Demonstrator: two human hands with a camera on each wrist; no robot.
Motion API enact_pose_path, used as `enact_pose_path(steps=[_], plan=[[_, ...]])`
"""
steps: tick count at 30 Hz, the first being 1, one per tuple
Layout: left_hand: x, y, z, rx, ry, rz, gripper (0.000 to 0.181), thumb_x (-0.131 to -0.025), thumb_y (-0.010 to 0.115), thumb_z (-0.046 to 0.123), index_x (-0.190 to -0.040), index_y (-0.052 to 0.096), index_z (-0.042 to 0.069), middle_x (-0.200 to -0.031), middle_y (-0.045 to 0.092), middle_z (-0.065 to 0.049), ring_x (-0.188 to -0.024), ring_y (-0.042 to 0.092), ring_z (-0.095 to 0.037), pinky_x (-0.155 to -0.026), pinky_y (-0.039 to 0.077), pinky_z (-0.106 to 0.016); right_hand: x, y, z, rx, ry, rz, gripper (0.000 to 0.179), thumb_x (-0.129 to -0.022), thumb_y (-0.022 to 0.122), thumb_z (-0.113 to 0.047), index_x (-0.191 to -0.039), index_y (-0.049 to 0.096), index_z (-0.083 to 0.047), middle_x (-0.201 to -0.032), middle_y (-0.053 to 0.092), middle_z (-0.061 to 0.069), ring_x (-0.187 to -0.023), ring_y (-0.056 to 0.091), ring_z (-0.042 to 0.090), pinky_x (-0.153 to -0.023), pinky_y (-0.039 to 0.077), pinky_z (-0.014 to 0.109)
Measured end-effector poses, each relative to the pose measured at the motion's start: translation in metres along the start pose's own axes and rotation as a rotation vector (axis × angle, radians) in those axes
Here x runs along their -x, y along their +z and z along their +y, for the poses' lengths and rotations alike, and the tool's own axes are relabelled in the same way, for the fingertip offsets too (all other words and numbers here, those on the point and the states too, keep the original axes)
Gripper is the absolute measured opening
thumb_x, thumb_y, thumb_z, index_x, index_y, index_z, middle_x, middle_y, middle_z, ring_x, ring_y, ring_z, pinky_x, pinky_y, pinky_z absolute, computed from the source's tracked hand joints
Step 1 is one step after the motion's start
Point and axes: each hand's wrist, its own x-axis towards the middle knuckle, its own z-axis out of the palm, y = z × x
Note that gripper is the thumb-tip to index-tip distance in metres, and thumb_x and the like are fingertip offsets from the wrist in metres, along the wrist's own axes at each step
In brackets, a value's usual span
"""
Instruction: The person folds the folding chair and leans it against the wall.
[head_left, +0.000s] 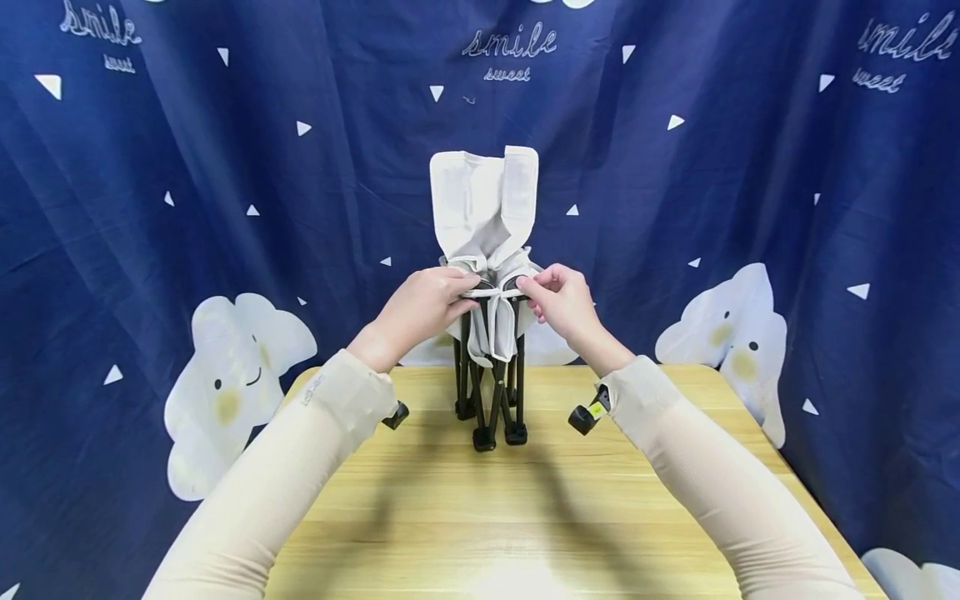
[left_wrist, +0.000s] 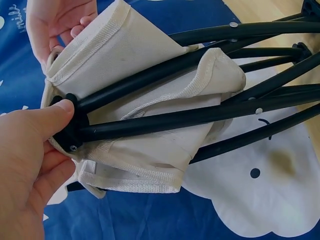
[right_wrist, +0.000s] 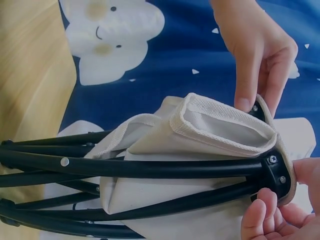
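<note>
A small folding chair (head_left: 483, 200) with off-white fabric and black tube legs stands upright on the table, its frame drawn close together. The seat fabric (head_left: 501, 329) sags in folds between the legs. At the seat's front left corner, my left hand (head_left: 427, 302) pinches the black corner joint (left_wrist: 70, 131), thumb on top and fingers beneath the fabric edge. My right hand (head_left: 566, 308) grips the opposite front corner, where another black joint (right_wrist: 275, 172) with screws shows in the right wrist view. The two hands are only a short gap apart.
Black feet (head_left: 484, 439) of the chair rest on the light wooden table (head_left: 450, 517). A dark blue curtain (head_left: 360, 167) with white clouds and triangles hangs behind and at both sides. Each sleeve cuff has a black wrist device (head_left: 588, 415) showing beside it.
</note>
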Motion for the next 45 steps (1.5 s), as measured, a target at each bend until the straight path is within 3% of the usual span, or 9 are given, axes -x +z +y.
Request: enact_pose_path(steps=[15,33,38,45], plan=[[-0.003,0.009,-0.003,0.041,-0.008,0.020,0.014,-0.098,0.081,0.014,-0.109,0.075,0.007,-0.113,0.081,-0.008,-0.101,0.076,-0.029,-0.093,0.061,-0.046,0.002,-0.002,0.003,0.003,-0.016,0.019,0.023,-0.098,0.079,-0.021,-0.092,0.061,-0.008,-0.073,0.069,0.002,-0.059,0.062,0.010,-0.056,0.057,0.025],[-0.005,0.018,0.002,0.037,0.027,0.071,0.024,-0.097,0.081,0.012,-0.119,0.078,0.003,-0.119,0.080,-0.012,-0.106,0.078,-0.030,-0.095,0.063,-0.044,0.007,-0.011,0.003,0.077,-0.024,0.038,0.026,-0.097,0.081,-0.026,-0.093,0.061,-0.009,-0.069,0.068,-0.003,-0.058,0.062,0.008,-0.056,0.059,0.027],[-0.005,0.020,0.003,0.059,0.041,0.090,0.026,-0.097,0.082,0.010,-0.121,0.078,0.002,-0.119,0.080,-0.014,-0.107,0.078,-0.031,-0.095,0.063,-0.045,0.010,-0.014,0.003,0.096,-0.030,0.040,0.027,-0.097,0.081,-0.026,-0.093,0.061,-0.008,-0.068,0.067,-0.004,-0.059,0.064,0.013,-0.056,0.059,0.027],[-0.008,0.019,0.007,0.059,0.034,0.081,0.028,-0.096,0.082,0.011,-0.122,0.079,0.002,-0.121,0.081,-0.014,-0.110,0.077,-0.031,-0.098,0.063,-0.045,0.012,-0.017,0.003,0.061,-0.027,0.049,0.028,-0.097,0.081,-0.024,-0.093,0.058,-0.009,-0.071,0.068,-0.001,-0.059,0.063,0.012,-0.057,0.060,0.030]])
